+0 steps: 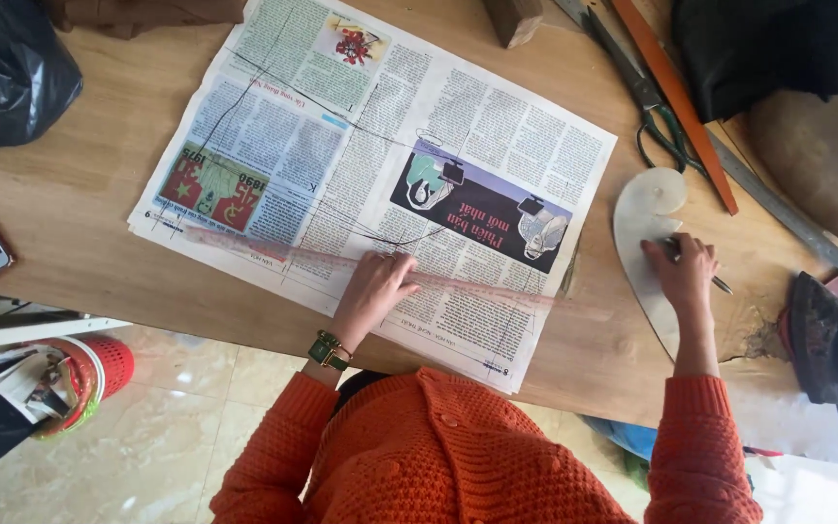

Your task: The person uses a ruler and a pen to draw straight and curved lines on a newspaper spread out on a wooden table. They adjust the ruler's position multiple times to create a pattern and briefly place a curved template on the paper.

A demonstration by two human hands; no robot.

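A long clear pink plastic ruler (pixel 390 269) is laid aslant across the lower part of a spread newspaper sheet (pixel 370 165) marked with drawn black pattern lines, at the middle of the frame. The left hand (pixel 372 291) is pressed flat on the ruler, fingers spread and pointing right along its edge. At the right of the frame the right hand (pixel 683 275) is closed in a pinch around a pen (pixel 720 283) and rests on a pale grey curved plastic template (pixel 644 233) lying on the bare wooden tabletop (pixel 80 194).

For a true line, the ruler would best be held down near its middle, as it is, with pressure kept even so that neither end swings; the paper should be kept smooth beneath it.

The sheet's lower edge lies close to the table's near edge, so little room is left there. A free strip of tabletop is seen to the left of the sheet. To the upper right, green-handled scissors (pixel 654 116), an orange strip (pixel 676 97) and a grey metal straightedge (pixel 788 218) crowd the space beyond the template.
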